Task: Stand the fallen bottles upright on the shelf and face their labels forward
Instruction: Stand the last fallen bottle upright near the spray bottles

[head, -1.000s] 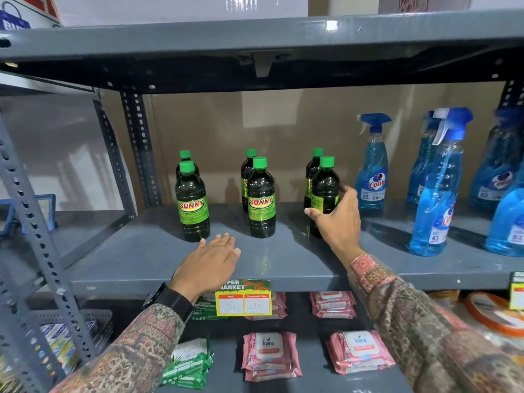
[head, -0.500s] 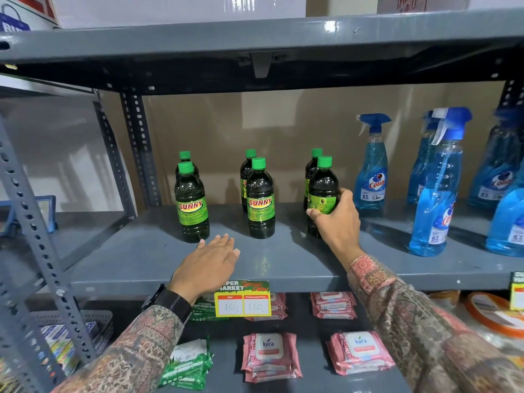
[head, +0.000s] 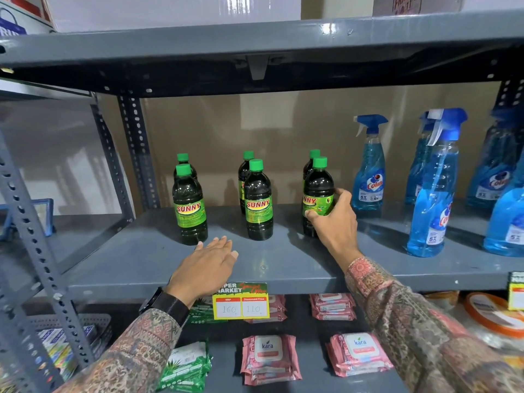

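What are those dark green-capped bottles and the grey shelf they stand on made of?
The dark bottles look like glossy, see-through plastic: light glints on their shoulders, and the caps look like matte green plastic. The grey shelf looks like painted metal, judging by its smooth sheen and the perforated angle uprights.

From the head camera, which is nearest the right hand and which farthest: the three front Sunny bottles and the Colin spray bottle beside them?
1. Right front Sunny bottle: in the right hand.
2. Colin spray bottle: just right of the hand, farther back.
3. Middle front Sunny bottle: to the hand's left.
4. Left front Sunny bottle: farthest left.
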The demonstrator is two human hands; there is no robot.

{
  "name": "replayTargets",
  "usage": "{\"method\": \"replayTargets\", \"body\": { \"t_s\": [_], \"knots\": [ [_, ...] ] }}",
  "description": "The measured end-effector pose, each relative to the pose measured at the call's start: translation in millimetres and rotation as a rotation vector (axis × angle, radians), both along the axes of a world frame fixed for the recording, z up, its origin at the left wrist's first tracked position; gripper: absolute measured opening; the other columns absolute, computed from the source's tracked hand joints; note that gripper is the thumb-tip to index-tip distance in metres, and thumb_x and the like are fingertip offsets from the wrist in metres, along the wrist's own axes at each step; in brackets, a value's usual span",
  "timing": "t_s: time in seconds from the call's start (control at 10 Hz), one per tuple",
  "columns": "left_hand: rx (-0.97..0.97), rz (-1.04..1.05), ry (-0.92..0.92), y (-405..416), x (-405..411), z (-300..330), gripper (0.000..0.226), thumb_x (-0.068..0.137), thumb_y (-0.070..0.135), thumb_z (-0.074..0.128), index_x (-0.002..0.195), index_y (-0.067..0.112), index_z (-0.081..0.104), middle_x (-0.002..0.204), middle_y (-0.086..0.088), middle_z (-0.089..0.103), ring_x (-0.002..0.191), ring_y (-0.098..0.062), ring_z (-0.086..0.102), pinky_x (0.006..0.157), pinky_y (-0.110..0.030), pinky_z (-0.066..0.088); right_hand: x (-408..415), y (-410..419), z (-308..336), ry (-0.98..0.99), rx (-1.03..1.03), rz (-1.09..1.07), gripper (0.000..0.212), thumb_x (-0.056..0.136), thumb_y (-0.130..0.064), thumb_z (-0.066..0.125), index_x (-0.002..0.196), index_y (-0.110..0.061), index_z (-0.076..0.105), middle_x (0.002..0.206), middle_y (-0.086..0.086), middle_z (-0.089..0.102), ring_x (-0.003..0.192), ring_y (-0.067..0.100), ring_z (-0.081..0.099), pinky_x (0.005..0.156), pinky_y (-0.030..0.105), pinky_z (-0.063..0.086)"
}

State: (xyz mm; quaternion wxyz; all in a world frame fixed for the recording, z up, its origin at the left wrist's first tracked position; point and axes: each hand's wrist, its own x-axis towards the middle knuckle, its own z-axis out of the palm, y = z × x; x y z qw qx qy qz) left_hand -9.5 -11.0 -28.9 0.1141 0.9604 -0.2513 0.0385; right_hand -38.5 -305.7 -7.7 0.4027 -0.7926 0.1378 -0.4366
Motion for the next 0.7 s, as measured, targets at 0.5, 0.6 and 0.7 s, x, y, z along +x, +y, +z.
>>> {"method": "replayTargets", "body": {
  "t_s": [0.5,0.6,0.7],
  "knots": [
    [-0.002,-0.012,-0.011,1.5,2.5,-2.8,0.063,0.110,0.047,0.018,0.165,0.016,0.019,0.174,0.002,0.013,0.160,-0.013,0.010,0.130,-0.038,0.002,2.2,-1.8,-1.8,0.055,-0.031,-0.019,0.078,0.074,-0.040,0.091,0.132,-0.014,0.046,0.126,0.008,0.059,0.107,0.024,0.059,0.092,0.041,0.051],
    [0.001,-0.014,-0.013,1.5,3.6,-3.0,0.063,0.110,0.047,0.017,0.165,0.017,0.019,0.174,0.002,0.012,0.160,-0.013,0.009,0.130,-0.039,0.002,4.0,-2.9,-3.9,0.076,-0.038,0.029,0.064,0.083,-0.029,0.084,0.134,-0.015,0.048,0.122,0.007,0.062,0.104,0.022,0.059,0.088,0.038,0.048],
    [0.005,-0.019,-0.015,1.9,5.3,-3.9,0.063,0.110,0.048,0.017,0.165,0.017,0.018,0.174,0.002,0.012,0.160,-0.013,0.009,0.130,-0.038,0.001,5.4,-2.7,-4.0,0.076,-0.044,0.038,0.058,0.083,-0.024,0.081,0.132,-0.015,0.050,0.115,0.002,0.061,0.106,0.025,0.061,0.088,0.039,0.048]
  ]
}}
